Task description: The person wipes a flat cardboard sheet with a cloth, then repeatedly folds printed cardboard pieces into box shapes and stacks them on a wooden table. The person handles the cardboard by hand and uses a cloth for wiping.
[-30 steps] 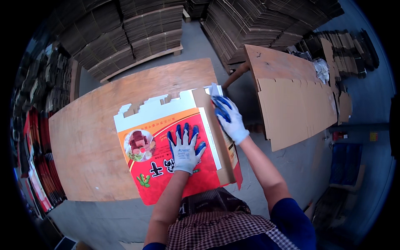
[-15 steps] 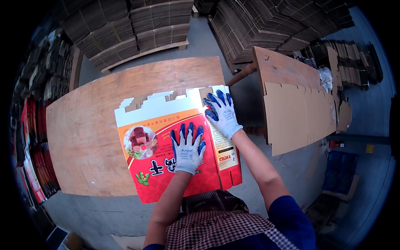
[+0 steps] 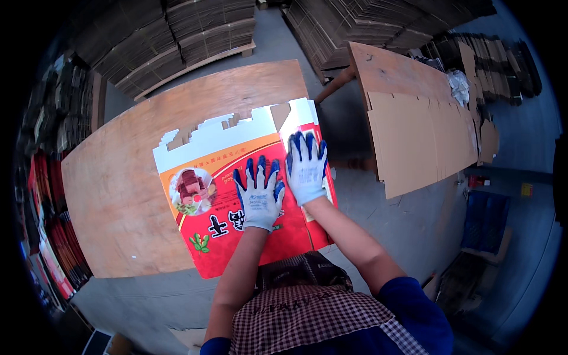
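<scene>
A folded-flat printed carton (image 3: 204, 177), red and orange with white flaps along its far edge, lies on a wooden table (image 3: 112, 195). It seems to rest on more flat cartons, whose edges stick out unevenly at the far side. My left hand (image 3: 259, 195), in a white glove with blue fingertips, lies flat on the printed face with its fingers spread. On the narrow right-hand panel, my right hand (image 3: 307, 168), gloved alike, lies flat with fingers stretched forward. Neither hand grips anything. The palms hide part of the print.
To the right stands a second wooden table (image 3: 402, 74) with a plain brown cardboard sheet (image 3: 423, 139) on it. Tall stacks of flat cardboard (image 3: 207, 35) sit on pallets beyond. More folded cartons (image 3: 56, 219) line the left side. A blue crate (image 3: 484, 219) is at far right.
My right hand has slid nearer to me from the far right corner and now lies flat on the right panel. My left hand stays on the carton. The whole view has shifted slightly.
</scene>
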Demonstrator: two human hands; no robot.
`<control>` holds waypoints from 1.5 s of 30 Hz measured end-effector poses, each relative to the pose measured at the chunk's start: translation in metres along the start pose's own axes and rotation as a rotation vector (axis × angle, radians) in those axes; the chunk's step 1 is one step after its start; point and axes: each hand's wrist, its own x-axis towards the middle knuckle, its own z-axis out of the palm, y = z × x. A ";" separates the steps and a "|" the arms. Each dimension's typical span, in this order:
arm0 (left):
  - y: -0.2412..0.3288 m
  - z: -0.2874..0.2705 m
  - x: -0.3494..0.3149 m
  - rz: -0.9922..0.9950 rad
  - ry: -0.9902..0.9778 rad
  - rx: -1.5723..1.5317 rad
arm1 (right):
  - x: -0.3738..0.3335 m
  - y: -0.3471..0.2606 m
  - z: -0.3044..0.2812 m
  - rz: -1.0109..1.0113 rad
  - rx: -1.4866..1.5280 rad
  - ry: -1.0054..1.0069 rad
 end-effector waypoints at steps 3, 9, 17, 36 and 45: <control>-0.002 0.003 -0.002 -0.002 0.041 -0.008 | -0.049 -0.007 -0.026 0.019 0.047 -0.054; -0.001 0.003 -0.002 0.004 0.093 -0.025 | -0.167 0.034 -0.058 0.100 0.334 -0.155; 0.001 0.000 -0.006 0.009 0.157 -0.092 | -0.081 0.234 -0.020 0.676 -0.198 -0.347; -0.077 -0.008 -0.069 -0.004 0.287 -0.144 | -0.065 0.207 -0.356 0.529 0.812 0.151; -0.119 0.013 -0.082 -0.175 0.468 -1.369 | -0.076 0.136 -0.335 0.635 1.367 0.023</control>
